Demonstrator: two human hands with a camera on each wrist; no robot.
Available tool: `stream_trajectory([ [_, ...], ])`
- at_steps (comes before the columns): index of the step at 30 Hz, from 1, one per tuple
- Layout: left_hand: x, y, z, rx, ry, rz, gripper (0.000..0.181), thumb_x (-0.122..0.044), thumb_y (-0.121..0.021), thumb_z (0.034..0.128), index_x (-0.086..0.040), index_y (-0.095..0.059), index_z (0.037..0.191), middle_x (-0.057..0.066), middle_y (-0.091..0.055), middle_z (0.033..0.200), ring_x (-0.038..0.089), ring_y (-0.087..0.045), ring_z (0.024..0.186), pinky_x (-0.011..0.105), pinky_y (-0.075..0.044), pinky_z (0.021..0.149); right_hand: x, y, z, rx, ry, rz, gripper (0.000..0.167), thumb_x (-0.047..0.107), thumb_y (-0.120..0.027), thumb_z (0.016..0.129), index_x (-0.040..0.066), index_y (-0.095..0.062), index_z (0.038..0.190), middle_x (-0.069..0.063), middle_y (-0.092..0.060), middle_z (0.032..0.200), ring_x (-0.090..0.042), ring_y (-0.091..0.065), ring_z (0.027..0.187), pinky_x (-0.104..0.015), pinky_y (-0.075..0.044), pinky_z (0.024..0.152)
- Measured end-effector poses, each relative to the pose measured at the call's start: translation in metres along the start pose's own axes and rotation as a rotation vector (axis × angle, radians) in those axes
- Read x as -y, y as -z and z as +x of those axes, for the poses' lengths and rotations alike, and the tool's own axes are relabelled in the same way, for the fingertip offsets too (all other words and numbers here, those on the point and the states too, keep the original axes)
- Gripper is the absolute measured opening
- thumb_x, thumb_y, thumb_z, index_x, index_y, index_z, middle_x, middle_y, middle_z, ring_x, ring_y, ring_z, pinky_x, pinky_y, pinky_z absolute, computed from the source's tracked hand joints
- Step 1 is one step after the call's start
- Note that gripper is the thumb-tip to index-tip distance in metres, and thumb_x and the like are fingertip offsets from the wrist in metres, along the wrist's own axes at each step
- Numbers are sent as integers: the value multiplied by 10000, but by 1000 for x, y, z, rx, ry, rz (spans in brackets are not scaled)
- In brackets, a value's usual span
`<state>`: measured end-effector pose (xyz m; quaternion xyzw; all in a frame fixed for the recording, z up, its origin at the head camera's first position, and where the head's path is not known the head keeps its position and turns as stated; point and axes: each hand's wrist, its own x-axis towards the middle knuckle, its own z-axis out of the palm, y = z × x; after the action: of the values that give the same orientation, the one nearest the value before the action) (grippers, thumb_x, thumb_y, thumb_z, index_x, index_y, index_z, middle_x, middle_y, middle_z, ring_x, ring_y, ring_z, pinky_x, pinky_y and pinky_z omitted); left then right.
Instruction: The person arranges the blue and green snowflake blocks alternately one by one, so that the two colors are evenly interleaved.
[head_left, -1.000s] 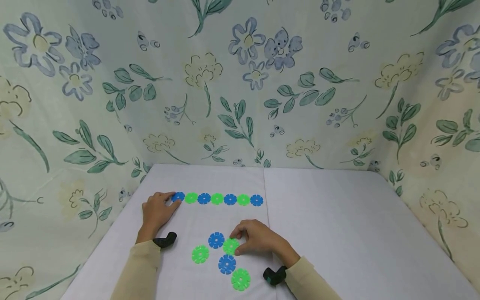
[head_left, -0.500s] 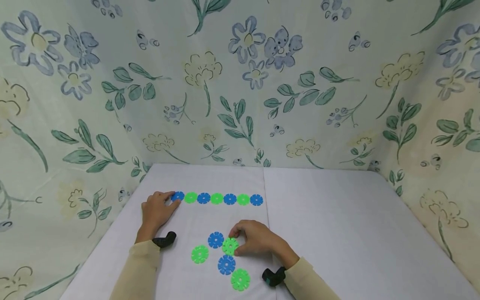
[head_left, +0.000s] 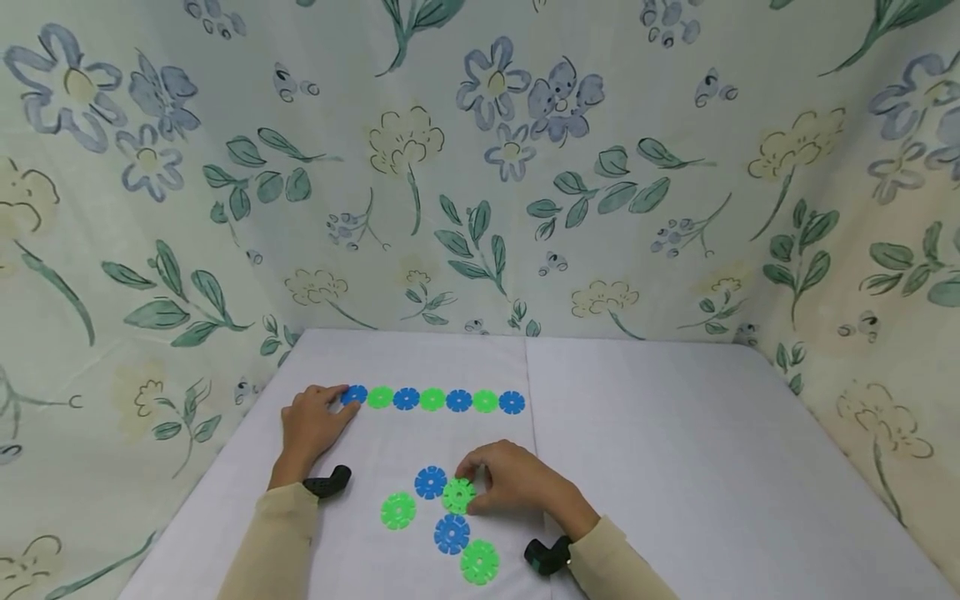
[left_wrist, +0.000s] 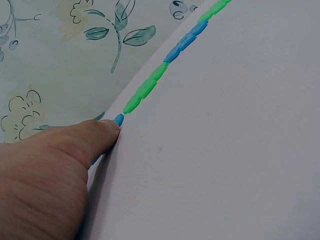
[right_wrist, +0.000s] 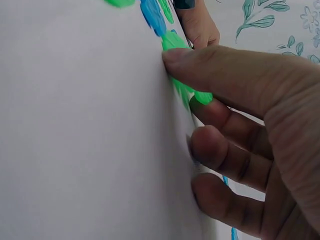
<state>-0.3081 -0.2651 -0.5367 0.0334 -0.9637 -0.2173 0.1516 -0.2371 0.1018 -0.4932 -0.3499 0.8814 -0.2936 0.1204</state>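
A row of flat, notched plastic discs in alternating blue and green lies across the table. At its left end, my left hand point(head_left: 311, 423) pinches a blue notched disc point(head_left: 356, 395) between thumb and fingers; the thumb covers most of that disc in the left wrist view. Nearer to me, my right hand point(head_left: 519, 482) holds a green notched disc point(head_left: 458, 496) by its edge between thumb and fingers. In the right wrist view the thumb hides part of this green disc point(right_wrist: 175, 41). Close by lie a blue disc point(head_left: 431, 482) and another blue disc point(head_left: 452, 534).
Two other green discs lie near me, a left green disc point(head_left: 398, 511) and a front green disc point(head_left: 479, 562). A blue disc point(head_left: 512, 402) ends the row on the right. White cloth point(head_left: 675, 467) covers the table, and a floral curtain point(head_left: 480, 250) stands behind and beside it.
Hardly anything differs. Both hands stay at the same discs, and the whole head view shifts only slightly.
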Motion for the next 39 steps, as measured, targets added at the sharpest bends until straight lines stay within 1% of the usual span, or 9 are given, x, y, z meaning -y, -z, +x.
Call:
stream_trajectory([
  [4,0,-1,-2,5,1,-8,514,-461,-663,939,-164,-637,1357,198,-621,1261,408,-550,1154,566,-359,885,0,1,-2,3,49,-67,394,337,-888,740,266,-760,1106,201,-716,1007,39,-544,677,-169,-472,662],
  [8,1,-1,-2,4,-4,-9,518,-468,-665,937,-163,-640,1355,195,-625,1251,403,-557,1141,562,-360,880,-1,0,-3,4,90,-130,385,369,-868,754,267,-766,1112,204,-715,1010,50,-560,749,-184,-482,763],
  [12,1,-1,-2,-4,-10,-12,517,-468,-668,934,-163,-643,1351,193,-630,1242,399,-561,1133,558,-360,874,0,0,-4,-15,139,-176,374,391,-861,755,261,-772,1094,201,-722,1004,55,-596,816,-207,-498,841],
  [14,1,-1,-2,-6,-12,-12,517,-468,-667,934,-163,-643,1350,193,-631,1241,399,-561,1132,558,-360,874,1,0,-3,-22,150,-182,366,395,-863,753,258,-776,1081,197,-727,998,55,-608,820,-203,-504,834],
  [20,-1,1,-1,-6,-6,-10,518,-464,-668,935,-162,-640,1354,197,-628,1250,406,-556,1150,563,-361,884,-1,1,-3,-34,162,-141,338,346,-867,752,242,-782,1063,179,-738,982,49,-623,809,-147,-501,761],
  [27,-1,1,0,-5,-4,-9,517,-469,-668,934,-166,-641,1353,193,-630,1249,402,-557,1153,558,-361,882,-1,2,-3,-37,179,-170,343,300,-861,743,234,-781,1070,174,-739,994,49,-630,834,-174,-512,809],
  [33,0,1,0,12,4,-6,520,-463,-659,940,-166,-630,1365,198,-619,1270,406,-548,1165,565,-357,891,-1,1,-4,-51,194,-217,354,316,-852,743,229,-776,1077,172,-736,980,50,-628,840,-195,-517,839],
  [36,0,0,1,12,7,-6,521,-463,-659,940,-169,-628,1368,194,-619,1275,402,-547,1169,563,-355,897,-2,1,-4,-67,198,-226,343,319,-848,743,225,-772,1063,171,-727,949,41,-616,814,-176,-511,812],
  [39,0,0,1,11,6,-5,522,-463,-659,939,-170,-627,1370,192,-619,1272,401,-547,1166,562,-355,896,-3,1,-4,-76,192,-204,327,311,-844,742,227,-765,1048,174,-714,933,28,-599,790,-151,-497,763],
])
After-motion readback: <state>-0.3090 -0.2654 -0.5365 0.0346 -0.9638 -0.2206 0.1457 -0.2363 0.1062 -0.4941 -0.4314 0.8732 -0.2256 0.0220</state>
